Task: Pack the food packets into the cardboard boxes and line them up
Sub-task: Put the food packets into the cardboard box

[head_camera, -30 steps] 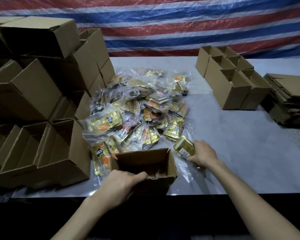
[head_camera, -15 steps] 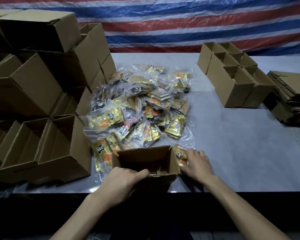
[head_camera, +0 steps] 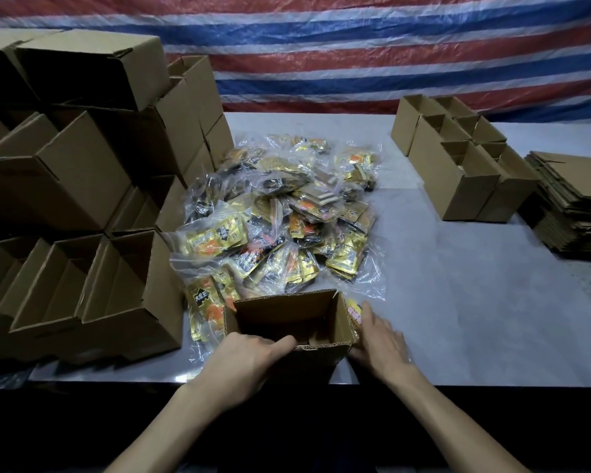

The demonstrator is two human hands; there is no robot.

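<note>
On the table [head_camera: 458,302], left grip [head_camera: 249,356] clasps the box [head_camera: 341,324]; right grip [head_camera: 381,339] (flat) touches the packet [head_camera: 352,310] alongside.

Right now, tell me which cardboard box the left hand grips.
The single box at the table's near edge, before the packet pile; the left hand grips its rim.

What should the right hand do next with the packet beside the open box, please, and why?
Probably lift the packet over the right wall into the open box: the right hand touches it outside, while the left hand grips the near rim.
</note>
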